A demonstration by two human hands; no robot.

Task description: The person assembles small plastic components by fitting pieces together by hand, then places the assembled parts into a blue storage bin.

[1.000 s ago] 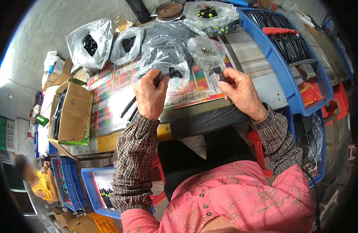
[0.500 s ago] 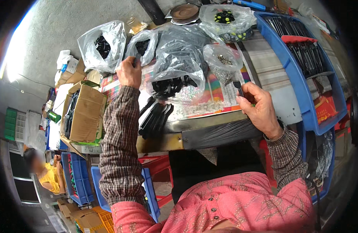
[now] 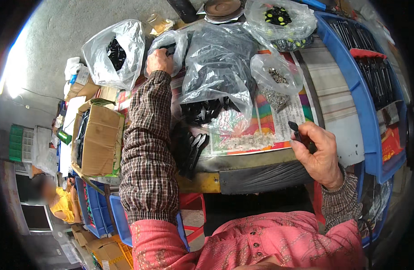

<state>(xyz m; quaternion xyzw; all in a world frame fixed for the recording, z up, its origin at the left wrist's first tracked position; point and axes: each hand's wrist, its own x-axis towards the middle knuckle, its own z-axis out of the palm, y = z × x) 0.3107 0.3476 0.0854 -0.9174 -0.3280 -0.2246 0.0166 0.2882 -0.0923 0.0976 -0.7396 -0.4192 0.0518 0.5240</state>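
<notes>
My left hand (image 3: pixel 160 62) reaches into the mouth of a small clear plastic bag (image 3: pixel 179 41) of black parts; its fingertips are hidden there, so what they grip cannot be seen. My right hand (image 3: pixel 318 153) is raised over the table's front edge at the right, closed on a small black plastic piece (image 3: pixel 294 128) between thumb and fingers. Between my hands lies a large clear bag (image 3: pixel 220 58) with glossy black parts (image 3: pixel 207 110) at its opening. Several long black handle-like pieces (image 3: pixel 195 153) lie at the front edge, beside my left sleeve.
Another bag of black parts (image 3: pixel 116 54) stands at the left. Right of the large bag are a bag of small metal pieces (image 3: pixel 278 81) and a bag of black-and-yellow parts (image 3: pixel 279 18). A blue crate (image 3: pixel 364 99) borders the right, a cardboard box (image 3: pixel 99 139) the left. A person in yellow (image 3: pixel 65 204) sits far left.
My left hand has moved forward, from the near side of the small bag into its mouth. My right hand still holds the black piece, now tilted differently and lower. The whole view has shifted slightly.
</notes>
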